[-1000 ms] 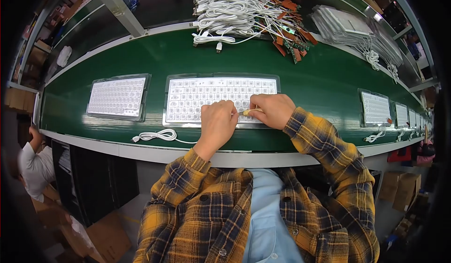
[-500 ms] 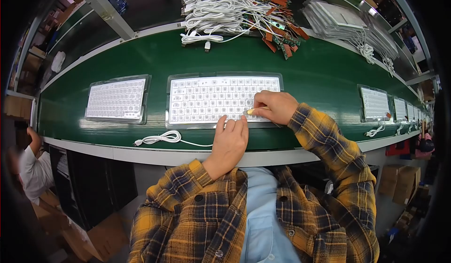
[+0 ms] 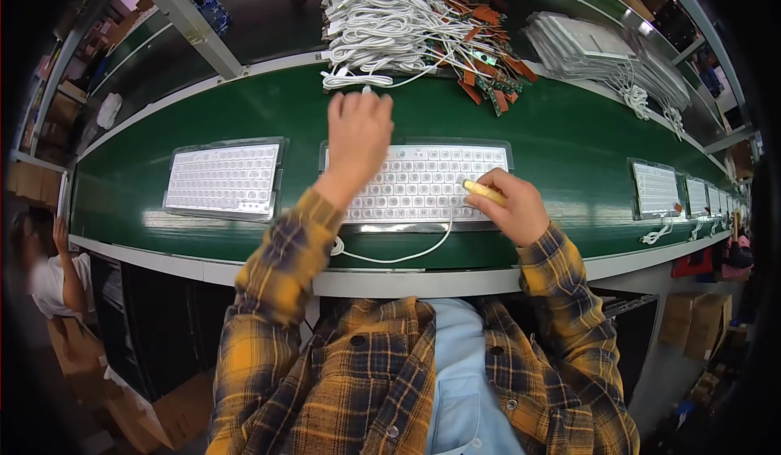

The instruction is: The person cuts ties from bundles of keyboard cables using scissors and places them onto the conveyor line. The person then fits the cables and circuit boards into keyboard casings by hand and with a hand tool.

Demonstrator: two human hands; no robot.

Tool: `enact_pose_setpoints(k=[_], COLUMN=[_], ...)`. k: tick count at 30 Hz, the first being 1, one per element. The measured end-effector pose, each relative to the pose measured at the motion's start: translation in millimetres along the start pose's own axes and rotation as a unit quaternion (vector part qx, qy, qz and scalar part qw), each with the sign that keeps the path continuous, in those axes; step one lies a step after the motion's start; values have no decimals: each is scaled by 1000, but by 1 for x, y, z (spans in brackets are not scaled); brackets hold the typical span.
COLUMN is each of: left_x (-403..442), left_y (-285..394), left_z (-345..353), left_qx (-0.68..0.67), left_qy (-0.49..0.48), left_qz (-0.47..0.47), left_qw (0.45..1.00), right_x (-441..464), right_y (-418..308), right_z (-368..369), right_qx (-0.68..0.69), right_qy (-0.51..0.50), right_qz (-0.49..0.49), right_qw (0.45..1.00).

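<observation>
In the head view, a white keyboard [image 3: 415, 188] without keycaps lies in a clear tray in front of me. My right hand [image 3: 521, 207] is closed on a short yellow tool [image 3: 486, 192] over the keyboard's right part; its exact kind is unclear. My left hand [image 3: 359, 142] reaches over the keyboard's left end toward a pile of coiled white cables [image 3: 378, 28]. Its fingers look apart and slightly blurred, near a white plug [image 3: 367, 90] at the pile's front. A white cable [image 3: 399, 261] loops from the keyboard's near edge, its coil partly behind my left sleeve.
Another keyboard [image 3: 224, 180] lies to the left on the green work surface [image 3: 561, 121]. More keyboards [image 3: 656, 191] line the right side. Brown-and-green circuit pieces [image 3: 492, 73] and stacked clear-cased panels [image 3: 586, 40] sit at the back. Another person [image 3: 61, 276] is at far left.
My left hand has left the keyboard's near edge and moved forward toward the cable pile. My right hand has lifted the yellow tool off the keys. The keyboards appear shifted right in view.
</observation>
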State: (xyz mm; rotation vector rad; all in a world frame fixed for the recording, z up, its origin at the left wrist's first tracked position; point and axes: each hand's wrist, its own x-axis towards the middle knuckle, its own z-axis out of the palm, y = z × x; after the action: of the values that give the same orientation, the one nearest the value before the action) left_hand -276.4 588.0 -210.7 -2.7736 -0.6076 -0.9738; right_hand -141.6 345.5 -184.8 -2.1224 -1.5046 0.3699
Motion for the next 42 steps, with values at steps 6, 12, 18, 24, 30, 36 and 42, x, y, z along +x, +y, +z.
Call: enact_pose_setpoints(k=[6, 12, 18, 24, 30, 36, 42], left_x=[44, 35, -20, -131, -183, -173, -158], left_y=[-56, -17, -51, -146, -149, -105, -121], left_z=[48, -42, -151, -211, -188, -145, -103], left_qx=[122, -171, -111, 53, -14, -468, -254], left_qy=[-1, 97, 161, -58, -188, -172, -107], left_qz=[-3, 79, 49, -109, -172, -403, -324], left_qw=[993, 977, 979, 991, 967, 767, 905], right_x=[2, 49, 92, 71, 78, 106, 122], right_y=[-15, -45, -76, -112, -158, -167, -165], right_z=[5, -17, -12, 68, 144, 145, 162], right_qx=[17, 9, -42, 47, 76, 132, 0], right_qy=[91, 186, 201, -13, -115, -148, -101], right_qz=[-32, -1, -215, -241, -211, -39, -22], right_qw=[995, 983, 955, 969, 968, 979, 995])
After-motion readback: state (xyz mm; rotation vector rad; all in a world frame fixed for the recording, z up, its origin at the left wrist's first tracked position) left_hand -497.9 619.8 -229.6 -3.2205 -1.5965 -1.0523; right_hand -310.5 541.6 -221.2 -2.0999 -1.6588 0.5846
